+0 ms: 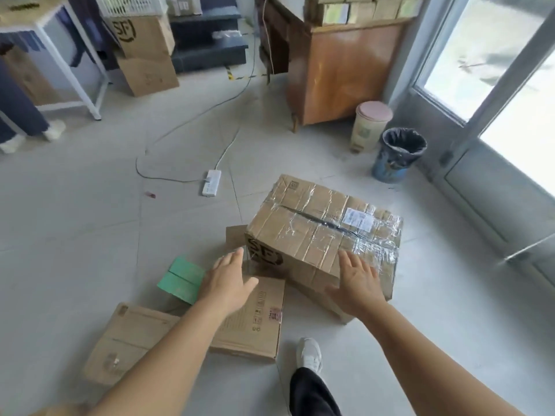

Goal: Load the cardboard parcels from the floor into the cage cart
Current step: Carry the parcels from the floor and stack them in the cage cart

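Reaching with both hands, fingers spread and grasping nothing: left hand (225, 279) is hovering over the flat brown cardboard parcel (255, 319) on the grey tiled floor (90, 220), right hand (357, 282) is touching the near face of the big tape-wrapped brown cardboard box (324, 232). Box is sitting just ahead and right of centre, long axis running left-near to right-far. Right hand is nearer; left is aiming at the printed left end. Cage cart isn't showing.
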`<state>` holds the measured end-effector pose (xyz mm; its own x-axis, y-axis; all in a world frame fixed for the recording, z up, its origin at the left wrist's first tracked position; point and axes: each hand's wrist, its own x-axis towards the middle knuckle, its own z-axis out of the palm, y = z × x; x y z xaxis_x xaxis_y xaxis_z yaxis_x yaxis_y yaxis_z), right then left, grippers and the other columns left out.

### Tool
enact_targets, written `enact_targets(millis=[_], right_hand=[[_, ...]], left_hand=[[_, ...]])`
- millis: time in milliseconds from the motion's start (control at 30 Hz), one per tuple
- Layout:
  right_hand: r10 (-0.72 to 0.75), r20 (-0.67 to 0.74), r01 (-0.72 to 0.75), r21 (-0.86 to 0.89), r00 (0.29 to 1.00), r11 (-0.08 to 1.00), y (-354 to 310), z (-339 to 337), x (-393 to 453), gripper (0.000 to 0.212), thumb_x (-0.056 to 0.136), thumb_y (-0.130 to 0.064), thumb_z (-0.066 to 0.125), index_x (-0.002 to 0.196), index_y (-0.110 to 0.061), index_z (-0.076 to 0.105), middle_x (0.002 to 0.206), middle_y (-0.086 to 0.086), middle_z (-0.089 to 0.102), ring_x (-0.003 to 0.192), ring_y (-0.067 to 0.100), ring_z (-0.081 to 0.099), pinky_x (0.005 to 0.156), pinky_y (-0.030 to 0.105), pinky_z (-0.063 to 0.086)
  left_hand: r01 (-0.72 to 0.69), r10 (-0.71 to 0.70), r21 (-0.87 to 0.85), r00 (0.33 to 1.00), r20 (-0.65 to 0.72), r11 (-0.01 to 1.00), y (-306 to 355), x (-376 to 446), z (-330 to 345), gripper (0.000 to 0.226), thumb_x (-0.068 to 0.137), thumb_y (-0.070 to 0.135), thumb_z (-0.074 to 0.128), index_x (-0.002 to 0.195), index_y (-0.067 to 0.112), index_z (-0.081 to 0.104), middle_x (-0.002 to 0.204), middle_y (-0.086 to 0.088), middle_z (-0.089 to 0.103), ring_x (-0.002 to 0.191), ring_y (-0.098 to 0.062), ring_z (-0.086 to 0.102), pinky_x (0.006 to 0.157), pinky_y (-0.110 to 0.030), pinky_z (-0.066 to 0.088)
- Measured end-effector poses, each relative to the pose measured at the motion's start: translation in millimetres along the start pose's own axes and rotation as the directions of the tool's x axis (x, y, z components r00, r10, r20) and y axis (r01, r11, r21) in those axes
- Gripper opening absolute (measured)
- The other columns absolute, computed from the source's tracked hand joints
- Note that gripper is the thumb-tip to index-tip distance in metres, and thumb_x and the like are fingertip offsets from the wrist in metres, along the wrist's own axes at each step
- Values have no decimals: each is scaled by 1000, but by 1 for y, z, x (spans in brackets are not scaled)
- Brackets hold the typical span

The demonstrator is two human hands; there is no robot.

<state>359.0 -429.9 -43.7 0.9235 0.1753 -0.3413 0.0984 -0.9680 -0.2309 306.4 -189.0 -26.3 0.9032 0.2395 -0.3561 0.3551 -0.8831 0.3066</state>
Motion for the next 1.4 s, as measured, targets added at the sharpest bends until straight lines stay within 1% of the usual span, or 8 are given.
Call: enact_targets(millis=[200,367,767,900,1000,1133,1300,1400], right_hand=[[171,14,-171,85,985,982,63,3,73,84,91,-49,55,154,-15,12,161,5,18,147,26,19,118,42,18],[303,50,-307,136,952,942,109,7,140,90,92,-53,54,156,-13,5,163,6,13,149,27,16,118,42,18],[499,114,-512,184,859,839,180,73,251,95,88,-50,63,156,-10,10,163,10,13,147,31,17,117,43,22],[615,161,-636,208,772,743,193,98,266,107,84,-51,68,156,-13,0,163,13,2,149,33,8,116,48,21],[628,183,-654,225,757,722,202,118,271,121,76,-56,75,155,-9,-4,163,14,2,149,34,6,116,51,20],[669,173,-684,317,723,658,208,126,272,134,66,-52,84,155,-10,-7,162,10,-3,145,40,15,116,51,24],[736,259,-735,512,625,444,224,141,270,132,56,-46,92,150,-7,8,150,25,28,137,41,31,112,51,32],[747,272,-731,559,607,391,227,145,269,128,55,-44,93,149,-11,13,148,20,28,135,41,35,112,51,33]], left_hand=[[-17,14,39,997,82,999,44,98,8,78,95,42,52,156,22,8,161,0,17,146,-23,20,118,-43,23],[-8,1,58,992,124,998,67,184,20,79,95,43,52,155,22,7,162,0,15,146,-25,21,117,-45,25],[55,-77,127,982,174,990,47,353,77,84,93,45,54,155,17,6,161,-4,16,147,-26,20,117,-44,25],[113,-149,155,959,239,981,35,385,104,97,89,49,59,155,14,-3,162,-7,6,148,-29,13,118,-46,21],[121,-155,142,954,258,982,27,402,119,108,84,48,67,154,12,-6,163,-7,3,148,-30,11,119,-46,20],[140,-157,90,961,228,986,18,418,130,115,78,44,75,154,12,-6,162,-7,2,147,-31,15,117,-46,23],[229,-223,1,947,231,973,13,429,138,125,72,44,81,154,14,-9,160,-13,12,145,-32,19,116,-47,25],[276,-256,-60,939,228,959,10,429,142,125,70,43,82,154,15,-6,160,-12,12,145,-31,19,116,-46,25]])
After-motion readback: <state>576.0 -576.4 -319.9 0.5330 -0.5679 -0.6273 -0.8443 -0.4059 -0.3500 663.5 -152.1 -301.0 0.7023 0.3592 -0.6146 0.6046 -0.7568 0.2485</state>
